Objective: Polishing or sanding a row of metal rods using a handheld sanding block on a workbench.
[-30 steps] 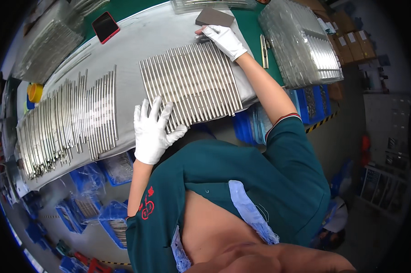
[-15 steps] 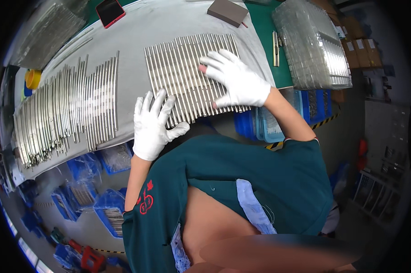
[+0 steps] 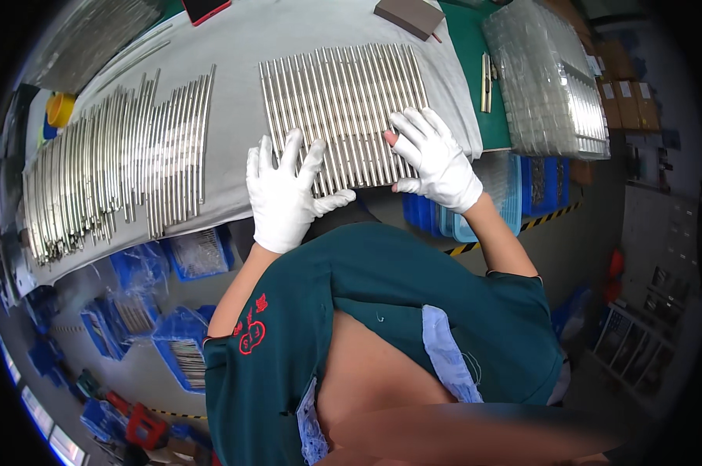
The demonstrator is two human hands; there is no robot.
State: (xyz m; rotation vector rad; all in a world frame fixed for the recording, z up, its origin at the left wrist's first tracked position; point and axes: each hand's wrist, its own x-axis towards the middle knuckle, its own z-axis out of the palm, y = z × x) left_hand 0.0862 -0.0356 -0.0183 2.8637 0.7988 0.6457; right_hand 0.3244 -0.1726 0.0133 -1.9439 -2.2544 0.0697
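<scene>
Slim silvery metal rods (image 3: 339, 101) lie side by side in a flat, close row on the white cloth in front of me. My left hand (image 3: 282, 198), in a white glove, rests at the row's near left corner. Its fingers are spread and its thumb lies along the rods' near ends. At the near right corner is my right hand (image 3: 442, 167), also gloved, fingers stretched over the outermost rods and thumb by their near ends. The right glove leaves some fingertips bare. Neither hand grips a rod. A second, uneven batch of rods (image 3: 121, 159) lies to the left.
On the far side are a brown box (image 3: 409, 17) and a red-edged phone (image 3: 205, 8). Stacked clear plastic trays (image 3: 541, 78) stand at the right. Blue bins (image 3: 181, 353) sit below the table's near edge. A yellow tape roll (image 3: 59, 109) is at far left.
My right hand has drawn back from over the rods to the row's near right corner. The row's far ends look more even. The whole view has shifted slightly.
</scene>
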